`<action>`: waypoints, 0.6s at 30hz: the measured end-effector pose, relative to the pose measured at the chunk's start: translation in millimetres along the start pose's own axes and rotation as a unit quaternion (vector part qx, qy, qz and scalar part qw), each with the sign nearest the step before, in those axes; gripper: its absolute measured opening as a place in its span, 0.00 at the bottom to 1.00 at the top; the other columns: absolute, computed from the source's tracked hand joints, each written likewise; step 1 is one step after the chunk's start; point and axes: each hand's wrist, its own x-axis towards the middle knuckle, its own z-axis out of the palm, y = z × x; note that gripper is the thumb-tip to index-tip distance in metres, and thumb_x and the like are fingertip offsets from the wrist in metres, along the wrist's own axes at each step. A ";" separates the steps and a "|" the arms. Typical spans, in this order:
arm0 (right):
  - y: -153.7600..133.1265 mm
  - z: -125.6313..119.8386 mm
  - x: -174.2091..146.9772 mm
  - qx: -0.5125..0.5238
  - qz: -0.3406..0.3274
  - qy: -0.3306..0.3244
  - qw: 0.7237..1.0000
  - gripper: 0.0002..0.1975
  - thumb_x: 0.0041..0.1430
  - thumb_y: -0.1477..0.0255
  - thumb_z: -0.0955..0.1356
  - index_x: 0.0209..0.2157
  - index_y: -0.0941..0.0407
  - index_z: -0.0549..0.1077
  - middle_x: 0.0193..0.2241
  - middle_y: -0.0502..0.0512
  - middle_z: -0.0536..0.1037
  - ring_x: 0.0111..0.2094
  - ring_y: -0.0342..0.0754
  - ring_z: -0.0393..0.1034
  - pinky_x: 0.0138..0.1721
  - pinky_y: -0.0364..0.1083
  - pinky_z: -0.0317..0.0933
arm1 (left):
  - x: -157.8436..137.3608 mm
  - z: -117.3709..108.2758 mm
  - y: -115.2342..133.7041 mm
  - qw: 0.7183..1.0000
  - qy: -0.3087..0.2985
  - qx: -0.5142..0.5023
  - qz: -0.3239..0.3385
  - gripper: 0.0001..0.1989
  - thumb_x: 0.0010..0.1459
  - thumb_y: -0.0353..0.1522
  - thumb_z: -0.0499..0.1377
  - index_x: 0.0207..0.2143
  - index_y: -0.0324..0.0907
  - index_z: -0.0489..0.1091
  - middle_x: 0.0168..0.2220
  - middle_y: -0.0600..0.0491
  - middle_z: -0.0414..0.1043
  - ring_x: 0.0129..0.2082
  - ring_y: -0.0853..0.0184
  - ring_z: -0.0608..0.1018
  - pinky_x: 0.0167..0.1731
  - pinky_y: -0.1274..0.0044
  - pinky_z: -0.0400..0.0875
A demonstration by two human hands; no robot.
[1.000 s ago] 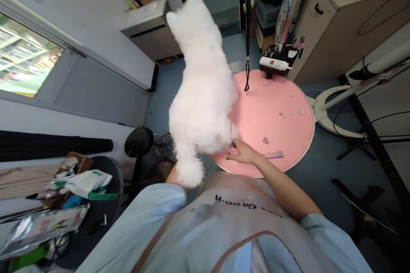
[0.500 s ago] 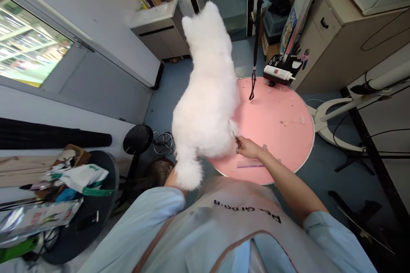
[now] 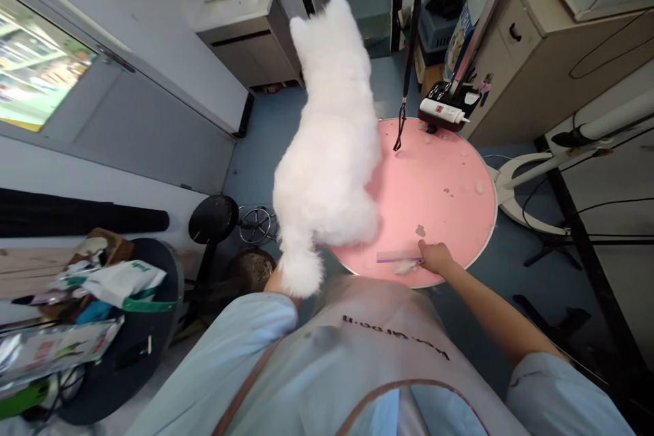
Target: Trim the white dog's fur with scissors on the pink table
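A fluffy white dog point(image 3: 332, 143) stands at the left side of the pink round grooming table point(image 3: 439, 170), its back and tail point(image 3: 302, 274) towards me. My right hand point(image 3: 434, 257) is low over the table's near edge, its fingers closed on the right end of a comb point(image 3: 396, 258) with a purple spine. Whether scissors are still in that hand, I cannot make out. The forearm of my left arm point(image 3: 278, 284) goes behind the tail, and the tail and body hide that hand's fingers.
A black loop lead point(image 3: 401, 126) hangs over the table. A tool holder with a white bottle point(image 3: 442, 111) is fixed to the post at the far edge. Fur tufts point(image 3: 406, 267) lie on the tabletop. At left are a black stool point(image 3: 213, 218) and a cluttered dark table point(image 3: 168, 327).
My right hand has left the dog's hindquarters, where it held scissors, and moved right and nearer to the comb. A fur tuft now lies beside the comb. The dog stays in place.
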 end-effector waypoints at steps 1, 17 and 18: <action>0.2 3.2 -4.0 -0.018 0.003 -0.001 1.000 0.16 0.54 0.72 0.70 0.44 0.59 0.71 0.37 0.68 0.80 0.41 0.59 0.76 0.42 0.51 0.58 | 0.2 -1.7 0.4 1.000 -0.001 0.011 0.003 0.06 0.30 0.27 0.48 0.08 0.43 0.53 0.18 0.56 0.64 0.32 0.74 0.77 0.37 0.88 0.71; -140.4 -14.2 -60.9 0.340 0.123 0.332 0.871 0.19 0.60 0.73 0.60 0.52 0.56 0.69 0.37 0.59 0.78 0.39 0.53 0.71 0.38 0.48 0.64 | 16.3 -6.9 -16.6 0.919 0.195 0.317 -0.133 0.22 0.42 0.35 0.62 0.09 0.41 0.52 0.16 0.56 0.60 0.29 0.75 0.78 0.31 0.89 0.70; -169.5 -17.2 -53.0 0.347 0.124 0.345 0.863 0.19 0.60 0.73 0.59 0.52 0.55 0.68 0.38 0.59 0.78 0.40 0.53 0.71 0.39 0.48 0.64 | 19.1 -5.7 -19.6 0.845 0.258 0.414 -0.220 0.21 0.46 0.37 0.62 0.11 0.40 0.55 0.16 0.56 0.60 0.27 0.74 0.76 0.30 0.87 0.71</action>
